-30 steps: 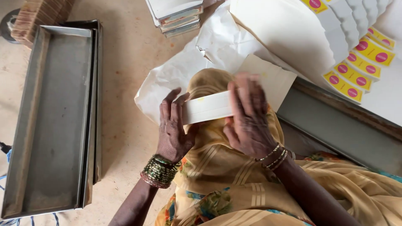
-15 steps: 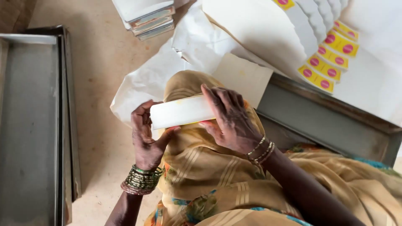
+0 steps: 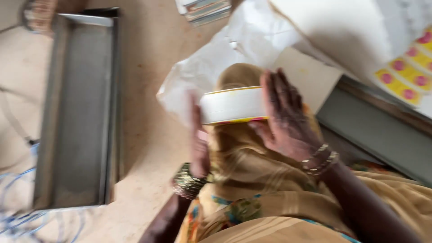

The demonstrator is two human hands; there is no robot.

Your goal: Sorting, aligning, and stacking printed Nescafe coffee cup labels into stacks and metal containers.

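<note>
Both hands had turned the white paper stack (image 3: 233, 105) edge-up; left hand (image 3: 198, 139) and right hand (image 3: 288, 118) pressed it with flat fingers. Squeezing evenly would keep edges flush.

Thick white paper stack (image 3: 232, 105), yellow and pink at its edges, lying level over a mustard-draped knee

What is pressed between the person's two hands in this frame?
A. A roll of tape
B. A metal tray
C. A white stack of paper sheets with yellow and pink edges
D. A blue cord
C: the left hand and right hand press flat on either end of the white stack, above the lap; the metal tray lies untouched on the floor.
</note>
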